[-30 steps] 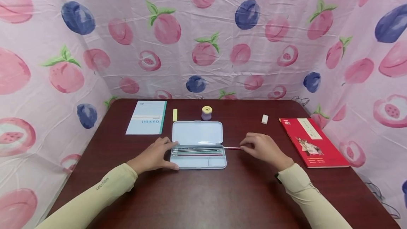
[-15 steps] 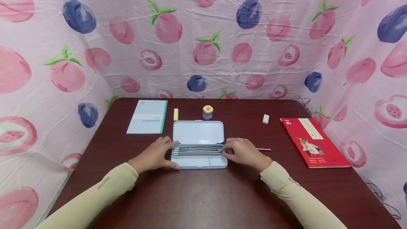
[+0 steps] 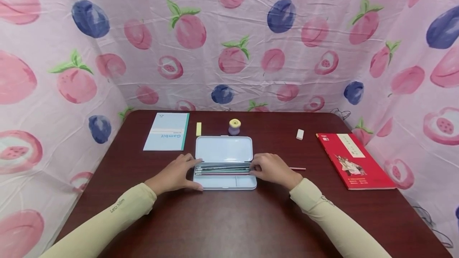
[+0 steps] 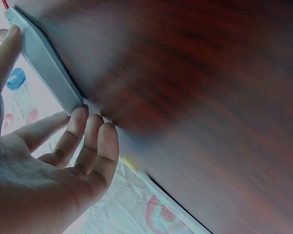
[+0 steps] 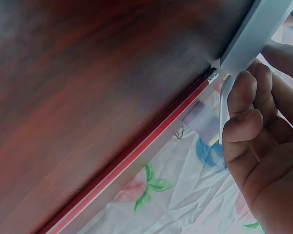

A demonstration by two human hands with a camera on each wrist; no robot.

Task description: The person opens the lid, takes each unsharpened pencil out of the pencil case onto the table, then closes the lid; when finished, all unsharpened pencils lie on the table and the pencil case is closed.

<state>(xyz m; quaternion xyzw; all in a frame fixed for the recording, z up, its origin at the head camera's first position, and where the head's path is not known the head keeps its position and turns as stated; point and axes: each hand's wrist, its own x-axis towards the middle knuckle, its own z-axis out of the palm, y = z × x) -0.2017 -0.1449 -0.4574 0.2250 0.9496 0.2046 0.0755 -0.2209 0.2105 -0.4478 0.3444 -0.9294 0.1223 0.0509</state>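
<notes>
In the head view, the opened pencil case (image 3: 215, 182) lies on the table (image 3: 229, 222), with pencils (image 3: 224, 169) in its rear part. The left hand (image 3: 175, 173) holds its nine o'clock end, between thumb and forefinger. The right hand (image 3: 273, 167) is bent at the three o'clock end; whether it grasps pencils, I cannot tell. In the left wrist view, a fingertip touches the case's corner, toward nine o'clock. In the right wrist view, a red pencil (image 5: 127, 156) points toward two o'clock, its end near the case.

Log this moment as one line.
pencil case: open, pencils inside | left hand: at left end | right hand: at right end | red pencil: outside
</notes>
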